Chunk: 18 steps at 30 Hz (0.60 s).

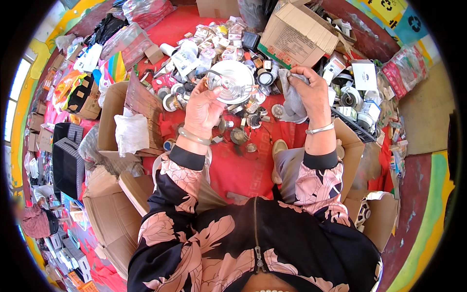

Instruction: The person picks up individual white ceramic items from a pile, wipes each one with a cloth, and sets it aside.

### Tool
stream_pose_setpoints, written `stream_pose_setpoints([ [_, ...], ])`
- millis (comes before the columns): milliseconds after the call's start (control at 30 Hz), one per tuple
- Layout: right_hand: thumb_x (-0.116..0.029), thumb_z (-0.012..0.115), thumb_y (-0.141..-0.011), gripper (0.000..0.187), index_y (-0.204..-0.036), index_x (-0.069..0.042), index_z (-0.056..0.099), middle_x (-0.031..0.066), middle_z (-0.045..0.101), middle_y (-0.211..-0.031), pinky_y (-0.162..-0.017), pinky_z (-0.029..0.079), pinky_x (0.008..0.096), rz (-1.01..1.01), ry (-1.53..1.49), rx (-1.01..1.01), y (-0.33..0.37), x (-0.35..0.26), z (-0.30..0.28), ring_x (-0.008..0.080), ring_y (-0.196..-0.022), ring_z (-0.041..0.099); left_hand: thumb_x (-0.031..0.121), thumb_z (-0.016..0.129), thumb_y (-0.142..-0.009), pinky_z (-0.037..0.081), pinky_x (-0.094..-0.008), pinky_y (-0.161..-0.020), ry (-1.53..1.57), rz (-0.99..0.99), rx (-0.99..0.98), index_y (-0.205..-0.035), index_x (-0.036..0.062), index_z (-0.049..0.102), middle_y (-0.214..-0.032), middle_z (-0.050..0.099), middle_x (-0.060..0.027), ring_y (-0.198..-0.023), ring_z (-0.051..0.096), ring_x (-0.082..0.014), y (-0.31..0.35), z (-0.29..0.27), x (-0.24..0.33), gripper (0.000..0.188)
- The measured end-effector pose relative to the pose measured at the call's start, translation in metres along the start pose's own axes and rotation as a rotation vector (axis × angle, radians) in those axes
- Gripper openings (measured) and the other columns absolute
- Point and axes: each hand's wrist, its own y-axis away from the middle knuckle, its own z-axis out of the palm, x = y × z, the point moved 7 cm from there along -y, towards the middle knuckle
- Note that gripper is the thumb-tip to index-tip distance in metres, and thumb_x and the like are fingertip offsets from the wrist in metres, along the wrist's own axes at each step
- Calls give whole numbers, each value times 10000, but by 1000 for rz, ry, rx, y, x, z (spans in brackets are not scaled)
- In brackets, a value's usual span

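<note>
My left hand (205, 104) is closed with thumb and fingers on the near left edge of a round white light fitting (238, 73). Concentric rings mark the fitting's face, and thin wires show across it by my fingers. To the right, my right hand (311, 90) pinches a grey cloth (293, 100), which hangs down below the fingers, apart from the fitting. Beneath both hands lies a heap of small boxes and loose lamp parts (239, 135) on a red ground sheet (238, 170).
An open cardboard box (299, 36) tilts behind the heap. More lamp parts fill a pile (350, 97) at the right. A cardboard box (112, 117) with a white cloth (131, 134) over its edge stands at my left. A person (36, 220) sits at far left.
</note>
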Motion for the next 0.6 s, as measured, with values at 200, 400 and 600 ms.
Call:
stream_pose_setpoints([
  [200,30,620,-699,181,-857,-48,659,55,628,-844,-669,469,269,-426,5,14,19,-57,18,165,-778,585,-75,628,-717,456,-421,-902,15,-11,15,-1047,6,545,-1005,620,-121,-981,592,-254,-3,-2,-2,349],
  [400,-12,621,-645,134,-765,-60,656,44,594,-771,-599,475,327,-835,440,28,39,-86,50,243,-753,566,-65,622,-734,462,-368,-866,-225,-23,15,-1067,-6,514,-1000,610,-107,-948,593,-209,2,5,-9,356],
  [600,-15,573,-661,149,-777,-47,661,92,587,-773,-655,473,360,-614,386,-143,28,-59,61,291,-792,565,-68,607,-751,468,-334,-841,-269,51,53,-1072,-14,508,-993,610,-101,-917,593,-183,2,2,-13,341],
])
